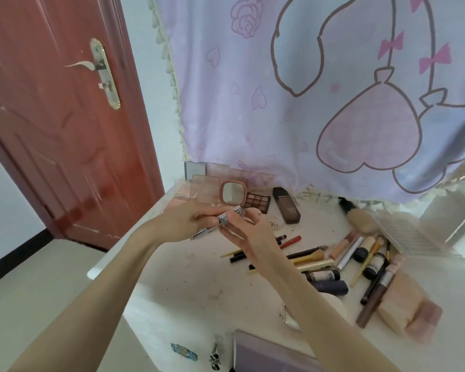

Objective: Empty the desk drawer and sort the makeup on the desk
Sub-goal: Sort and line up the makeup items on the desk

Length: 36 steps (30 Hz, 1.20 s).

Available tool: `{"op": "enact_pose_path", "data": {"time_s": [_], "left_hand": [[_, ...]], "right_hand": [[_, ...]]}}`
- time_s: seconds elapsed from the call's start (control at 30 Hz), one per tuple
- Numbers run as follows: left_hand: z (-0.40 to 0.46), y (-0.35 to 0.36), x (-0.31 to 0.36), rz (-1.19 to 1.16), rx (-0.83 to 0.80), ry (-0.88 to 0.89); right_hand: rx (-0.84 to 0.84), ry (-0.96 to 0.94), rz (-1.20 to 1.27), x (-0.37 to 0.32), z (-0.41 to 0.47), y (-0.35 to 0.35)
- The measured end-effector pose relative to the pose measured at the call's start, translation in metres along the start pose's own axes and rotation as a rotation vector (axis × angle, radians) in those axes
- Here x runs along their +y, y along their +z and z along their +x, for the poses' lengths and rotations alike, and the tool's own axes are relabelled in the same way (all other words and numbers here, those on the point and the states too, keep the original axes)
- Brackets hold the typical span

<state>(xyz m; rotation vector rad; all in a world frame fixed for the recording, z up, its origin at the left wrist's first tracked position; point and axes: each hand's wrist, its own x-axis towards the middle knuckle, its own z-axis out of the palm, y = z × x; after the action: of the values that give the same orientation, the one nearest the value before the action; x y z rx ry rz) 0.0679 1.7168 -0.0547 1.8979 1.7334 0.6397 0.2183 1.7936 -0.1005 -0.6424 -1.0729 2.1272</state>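
Both hands meet above the back left part of the desk [172,304]. The left hand [188,224] and right hand [249,232] pinch a small silver tube [220,220] between them, its long axis running left to right. Sorted palettes [199,189] lie just behind; the loose pile of brushes and tubes [360,259] lies to the right, nearer the right hand.

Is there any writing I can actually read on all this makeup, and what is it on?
"pli", partly hidden: round white compact behind the right hand.
Pale print, too blurred to read: brown foundation bottle.
Label print, too blurred to read: small dark tubes in the pile.
No other writing shows.
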Motion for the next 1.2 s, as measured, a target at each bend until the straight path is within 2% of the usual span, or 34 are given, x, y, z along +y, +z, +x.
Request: {"op": "enact_pose_path", "data": {"time_s": [0.3, 0.47, 0.67, 0.8, 1.0, 1.1, 1.2], "left_hand": [[-0.022, -0.030, -0.032, -0.005, 0.029, -0.109], [-0.012, -0.037, -0.046, 0.088, 0.082, -0.165], [0.003, -0.031, -0.064, 0.261, 0.108, -0.207], [0.009, -0.030, -0.064, 0.283, 0.096, -0.198], [0.016, -0.028, -0.068, 0.323, 0.084, -0.223], [0.022, -0.027, -0.069, 0.355, 0.072, -0.241], [0.026, -0.024, -0.072, 0.390, 0.055, -0.242]], "right_hand": [[-0.064, 0.047, 0.083, 0.036, 0.015, 0.028], [-0.118, 0.125, 0.015, 0.039, 0.026, 0.025], [-0.117, 0.177, -0.515, 0.042, 0.033, 0.019], [-0.095, 0.120, -0.932, 0.036, 0.031, 0.024], [-0.151, 0.032, -1.187, 0.032, 0.028, 0.024], [-0.152, 0.056, -1.284, 0.038, 0.033, 0.022], [-0.141, 0.085, -1.539, 0.042, 0.038, 0.018]]}}
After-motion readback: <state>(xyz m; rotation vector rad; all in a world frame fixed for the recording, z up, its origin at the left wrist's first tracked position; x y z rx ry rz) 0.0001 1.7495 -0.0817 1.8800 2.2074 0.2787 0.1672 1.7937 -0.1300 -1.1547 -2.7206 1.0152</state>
